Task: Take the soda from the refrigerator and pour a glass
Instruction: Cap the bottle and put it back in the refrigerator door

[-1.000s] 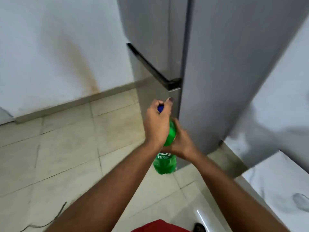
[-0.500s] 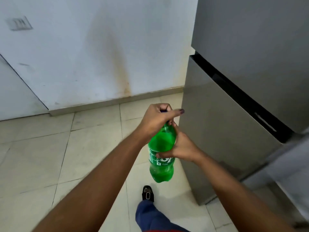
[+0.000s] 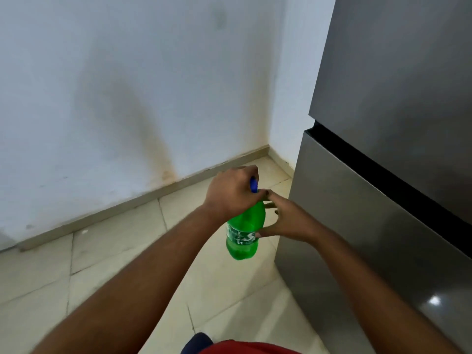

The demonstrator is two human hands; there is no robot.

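Green plastic sits at the middle of my view: a soda bottle [image 3: 244, 232] held upright in the air above the floor, just left of the refrigerator [image 3: 383, 175] and not touching it. I see my left hand [image 3: 231, 194] curled over the top of the bottle, fingers wrapped round the blue cap [image 3: 253, 185], of which only a sliver shows past the knuckles. My right hand [image 3: 288, 222] is at the bottle's right side with the fingers spread and fairly straight; the thumb tip lies against the label [image 3: 242, 236] and the upper fingertips reach toward the neck, so it steadies the bottle more than grips it. The label is a dark green band with white lettering, too blurred for me to read.

Underfoot is a floor [image 3: 115, 267] of pale cream tiles with thin grout lines, glossy enough near the refrigerator to catch a spot of light. A tan skirting board [image 3: 143, 198] runs along the foot of the far wall [image 3: 102, 72], which is white with a brownish stain streaking down to the board. The wall turns a corner at the far right, just behind the refrigerator. That appliance is brushed grey metal, with a dark gap between upper and lower doors, both closed. At the near edge a strip of red clothing [image 3: 245, 348] shows
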